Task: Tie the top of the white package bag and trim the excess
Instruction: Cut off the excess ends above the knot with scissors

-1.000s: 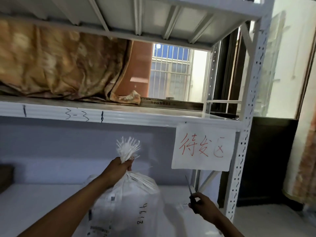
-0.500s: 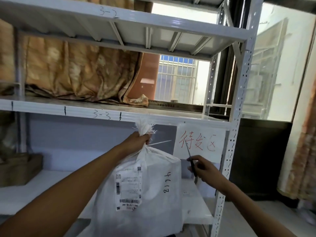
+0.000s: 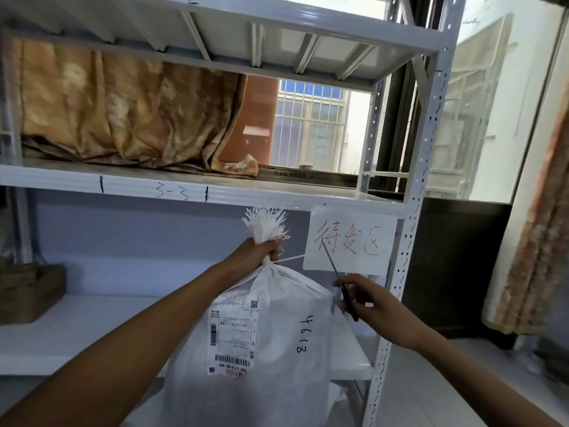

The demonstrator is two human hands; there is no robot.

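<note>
1. Two bare hands are in view, and one big white woven plastic package bag (image 3: 261,349) hangs between them at the middle of the picture, toward 6 o'clock.
2. One left hand (image 3: 257,252) is squeezed tight around the gathered neck of the bag, holding the bag up in front of the shelves.
3. One frayed white tuft (image 3: 266,224) of bag top sticks up out of that fist, toward 12 o'clock from the hand.
4. One thin white tie strip (image 3: 289,258) pokes out from under the fist, pointing toward 3 o'clock.
5. One right hand (image 3: 365,300) sits at 3 o'clock from the bag's shoulder, just beside it. Its fingers are curled around one pair of thin dark scissors (image 3: 338,278).
6. The scissor blades look closed and point up toward 11 o'clock, with the tip in front of the paper sign.
7. One white paper sign with three red written characters (image 3: 351,241) hangs on the rack, at 2 o'clock from the fist.
8. One white shipping label with barcodes (image 3: 232,334) is stuck on the bag front, and one black number, 4613, is written beside it.
9. One white metal shelf rack (image 3: 409,211) stands behind, with "3-3" written on one shelf edge.
10. One crumpled orange-brown cloth (image 3: 123,118) lies on the shelf at 11 o'clock.
11. One brown box (image 3: 30,294) sits at 9 o'clock on the lower shelf.
</note>
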